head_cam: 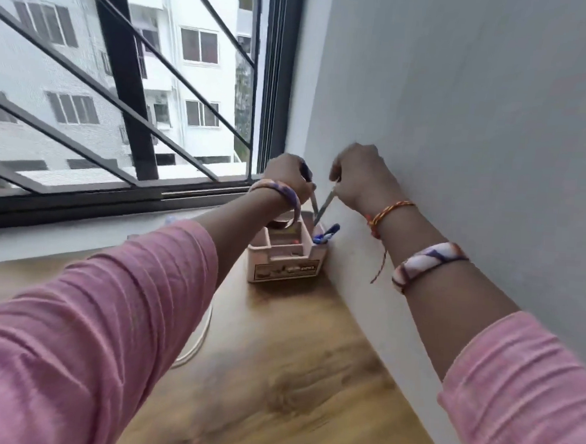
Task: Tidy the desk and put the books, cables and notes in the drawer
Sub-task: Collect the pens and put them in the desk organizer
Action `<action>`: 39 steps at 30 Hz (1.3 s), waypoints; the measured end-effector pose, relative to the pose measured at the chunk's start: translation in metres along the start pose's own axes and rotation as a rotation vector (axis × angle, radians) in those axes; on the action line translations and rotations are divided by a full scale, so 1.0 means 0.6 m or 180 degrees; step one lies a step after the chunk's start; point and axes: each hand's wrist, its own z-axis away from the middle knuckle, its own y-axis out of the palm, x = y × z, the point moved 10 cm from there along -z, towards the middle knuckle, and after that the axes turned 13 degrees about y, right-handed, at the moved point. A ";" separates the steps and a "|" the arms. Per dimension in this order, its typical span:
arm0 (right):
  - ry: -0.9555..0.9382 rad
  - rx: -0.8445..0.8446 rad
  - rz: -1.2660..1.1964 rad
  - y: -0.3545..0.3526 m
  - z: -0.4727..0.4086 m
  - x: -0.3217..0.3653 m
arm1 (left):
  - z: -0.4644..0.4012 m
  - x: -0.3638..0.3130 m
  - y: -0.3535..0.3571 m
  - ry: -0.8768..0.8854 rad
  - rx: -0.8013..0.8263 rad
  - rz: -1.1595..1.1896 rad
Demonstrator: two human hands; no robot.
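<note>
I have both hands over the pink organiser (284,255), which sits on the desk (293,359) in the far corner where the window sill meets the wall. My left hand (285,176) is curled round a pen (309,188) whose dark end sticks up out of my fist, its lower end angled down toward the organiser. My right hand (361,178) pinches a second, greyish pen (325,206) that slants down into the organiser's right-hand compartment, just beside a blue-tipped pen (327,233) already leaning there.

The two shafts converge almost to touching above the box, so my main worry is that they cross and knock each other, or that one tip catches the rim and misses its slot. The organiser looks light; a sideways push from either pen could tip it or shove it against the wall, spilling what is inside. My left bangle (286,200) hangs right over the near compartment and could snag its edge.

A white cable (196,343) curls on the desk under my left forearm, not yet put away; dragging my sleeve back could sweep it off. No drawer, books or notes are in view.
</note>
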 end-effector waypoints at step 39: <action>-0.0585 -0.0581 -0.0500 -0.048 0.036 0.113 | 0.080 0.090 -0.117 -0.0321 -0.0076 -0.0381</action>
